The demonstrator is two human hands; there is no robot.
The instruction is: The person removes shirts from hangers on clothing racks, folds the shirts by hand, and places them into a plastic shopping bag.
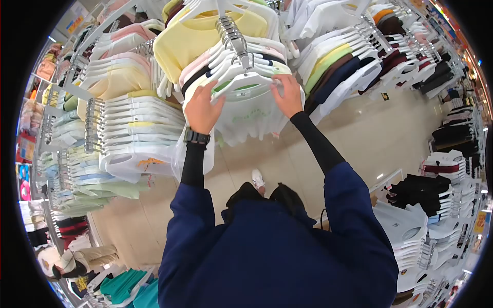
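A white shirt [247, 115] with a green print and green inner neckline hangs at the front of the middle rack, on a white hanger [245, 80]. My left hand [204, 109], below which sits a black watch, is closed on the shirt's shoulder at the hanger's left end. At the other end, my right hand [287, 95] pinches the opposite shoulder. The hanger's hook meets the end of the metal rail [246, 60]. Behind it hang several more shirts in white, pink and black, then a yellow shirt [205, 38].
Packed racks of pale shirts [138, 126] stand on the left. On the right hang dark and white shirts [339, 77]. More racks [436, 205] line the far right. Tiled floor [380, 138] shows between them. Another person [97, 254] is at the lower left.
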